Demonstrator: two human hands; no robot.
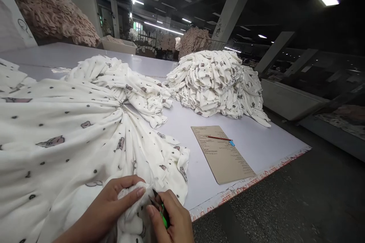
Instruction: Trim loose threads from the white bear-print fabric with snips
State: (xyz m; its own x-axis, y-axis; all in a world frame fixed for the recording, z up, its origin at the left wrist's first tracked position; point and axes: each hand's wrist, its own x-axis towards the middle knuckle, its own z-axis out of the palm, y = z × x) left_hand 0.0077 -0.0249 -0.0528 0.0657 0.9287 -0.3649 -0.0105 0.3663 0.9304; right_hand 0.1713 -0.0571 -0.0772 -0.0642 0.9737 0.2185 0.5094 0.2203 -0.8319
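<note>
White printed fabric (71,140) with small bears and dots spreads across the table's left side, gathered into folds near its middle. My left hand (114,201) pinches a bunched edge of it between thumb and fingers. Close beside it, my right hand (173,216) is closed around thread snips (164,214), dark with a bright green part. Their blades point up toward the pinched edge; whether they touch the cloth I cannot tell. The lower part of the snips is hidden by my fingers.
A tall pile of the same printed fabric (211,83) stands at the back right. Nearer lies a cardboard sheet (219,159) with writing, a red pencil (219,138) and a small blue piece (232,143) on it. The white table's edge (228,197) carries red-printed tape. White bins (291,98) stand beyond.
</note>
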